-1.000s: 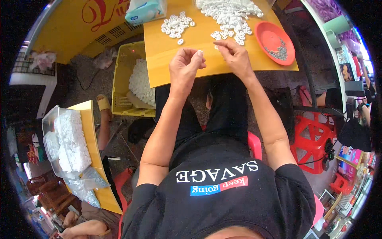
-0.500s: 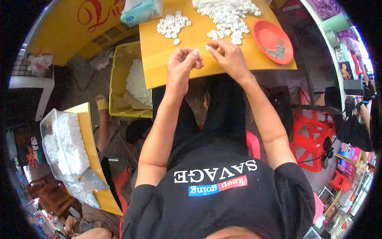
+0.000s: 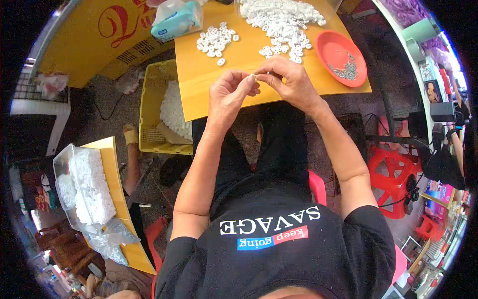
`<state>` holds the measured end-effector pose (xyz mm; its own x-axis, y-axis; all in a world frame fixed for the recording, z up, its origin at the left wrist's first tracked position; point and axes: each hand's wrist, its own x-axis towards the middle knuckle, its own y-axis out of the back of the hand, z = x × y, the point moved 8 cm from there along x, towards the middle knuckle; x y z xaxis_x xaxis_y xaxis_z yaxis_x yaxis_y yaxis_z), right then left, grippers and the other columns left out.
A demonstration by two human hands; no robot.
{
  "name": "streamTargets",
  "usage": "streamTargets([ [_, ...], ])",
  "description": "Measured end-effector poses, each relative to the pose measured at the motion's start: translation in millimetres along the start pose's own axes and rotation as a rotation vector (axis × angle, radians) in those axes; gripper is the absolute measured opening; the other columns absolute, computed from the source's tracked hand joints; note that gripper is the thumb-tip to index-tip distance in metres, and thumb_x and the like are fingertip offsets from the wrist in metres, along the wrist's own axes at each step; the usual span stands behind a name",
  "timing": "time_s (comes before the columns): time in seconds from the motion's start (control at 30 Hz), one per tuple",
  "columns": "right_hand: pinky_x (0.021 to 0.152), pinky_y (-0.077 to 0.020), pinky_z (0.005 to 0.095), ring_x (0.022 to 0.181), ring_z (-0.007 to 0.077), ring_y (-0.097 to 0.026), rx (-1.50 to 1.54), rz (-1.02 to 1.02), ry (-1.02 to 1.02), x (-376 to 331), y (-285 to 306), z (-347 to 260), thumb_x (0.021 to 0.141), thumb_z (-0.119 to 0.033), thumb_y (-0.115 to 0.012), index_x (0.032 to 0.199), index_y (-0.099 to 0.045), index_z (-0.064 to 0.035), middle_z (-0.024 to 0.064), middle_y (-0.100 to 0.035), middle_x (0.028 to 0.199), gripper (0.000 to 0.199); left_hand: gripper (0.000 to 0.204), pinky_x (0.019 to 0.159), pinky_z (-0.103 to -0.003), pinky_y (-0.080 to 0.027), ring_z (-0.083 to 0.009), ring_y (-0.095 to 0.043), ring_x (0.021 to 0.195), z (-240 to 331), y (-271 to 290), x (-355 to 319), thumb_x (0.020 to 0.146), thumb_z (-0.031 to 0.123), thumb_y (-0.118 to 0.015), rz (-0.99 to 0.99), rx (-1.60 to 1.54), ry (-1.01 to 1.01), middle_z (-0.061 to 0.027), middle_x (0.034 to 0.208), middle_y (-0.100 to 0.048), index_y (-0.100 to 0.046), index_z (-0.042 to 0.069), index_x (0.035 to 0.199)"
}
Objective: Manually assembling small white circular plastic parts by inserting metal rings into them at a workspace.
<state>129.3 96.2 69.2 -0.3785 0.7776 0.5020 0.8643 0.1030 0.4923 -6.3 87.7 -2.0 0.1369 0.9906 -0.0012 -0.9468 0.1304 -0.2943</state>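
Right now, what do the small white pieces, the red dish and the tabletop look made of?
White pieces: likely moulded plastic, glossy, uniform ring shapes. Red dish: probably plastic, smooth even colour; the bits in it look like grey metal. Tabletop: yellowish board, smooth, possibly laminated wood.

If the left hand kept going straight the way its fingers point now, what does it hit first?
The left hand points right, at the right hand. Its fingertips already meet the right hand's fingertips around a small white piece, so that comes first; depth hardly matters here.
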Motion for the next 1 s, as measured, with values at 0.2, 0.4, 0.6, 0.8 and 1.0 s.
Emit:
streamTargets([
  [0.2, 0.062, -0.0464, 0.0331, 0.069, 0.0251, -0.058, -0.041, -0.024, 0.005, -3, 3, -5, 0.082, -0.007, -0.068, 0.086, -0.065, -0.0008, 0.0107, -0.06, 0.076, 0.008, 0.016, 0.071, -0.026, -0.054, -0.0146, -0.065, 0.076, 2, -5, -7, 0.092, 0.011, -0.062, -0.045, -0.07, 0.061, -0.0092, 0.085, -0.066, -0.058, -0.003, 0.098],
  [0.4, 0.061, -0.0464, 0.0342, 0.069, 0.0266, -0.059, -0.047, 0.004, -0.029, -12, 1, -10, 0.082, -0.008, -0.068, 0.083, -0.063, 0.0004, 0.0119, -0.06, 0.074, 0.01, 0.015, 0.072, -0.026, -0.054, -0.0146, -0.066, 0.076, 4, -8, -17, 0.093, 0.01, -0.061, -0.014, -0.078, 0.046, -0.0085, 0.084, -0.066, -0.058, -0.003, 0.099],
  [0.6, 0.059, -0.0454, 0.033, 0.066, 0.0241, -0.058, -0.011, 0.063, -0.248, -30, -7, 12, 0.083, -0.007, -0.067, 0.082, -0.063, 0.0013, 0.0127, -0.059, 0.074, 0.01, 0.013, 0.068, -0.025, -0.054, -0.0126, -0.065, 0.073, -7, -12, -18, 0.093, 0.009, -0.06, 0.046, 0.11, 0.005, -0.0075, 0.082, -0.066, -0.059, -0.004, 0.095],
  [0.8, 0.058, -0.0441, 0.0318, 0.063, 0.0213, -0.057, -0.007, 0.022, -0.36, -42, -19, 43, 0.086, -0.012, -0.065, 0.083, -0.062, 0.0027, 0.0119, -0.059, 0.071, 0.016, 0.015, 0.065, -0.025, -0.054, -0.012, -0.065, 0.071, -38, 1, -9, 0.092, 0.011, -0.06, 0.002, 0.227, 0.097, -0.0073, 0.077, -0.066, -0.059, -0.004, 0.092],
  [1.0, 0.061, -0.0475, 0.031, 0.066, 0.0193, -0.061, -0.214, 0.021, -0.235, -22, 6, 60, 0.088, -0.015, -0.063, 0.095, -0.069, -0.0021, 0.0108, -0.063, 0.076, 0.016, 0.016, 0.066, -0.025, -0.054, -0.0131, -0.064, 0.071, -37, 12, -11, 0.093, 0.013, -0.06, 0.077, 0.04, 0.127, -0.0075, 0.081, -0.065, -0.058, -0.003, 0.095],
])
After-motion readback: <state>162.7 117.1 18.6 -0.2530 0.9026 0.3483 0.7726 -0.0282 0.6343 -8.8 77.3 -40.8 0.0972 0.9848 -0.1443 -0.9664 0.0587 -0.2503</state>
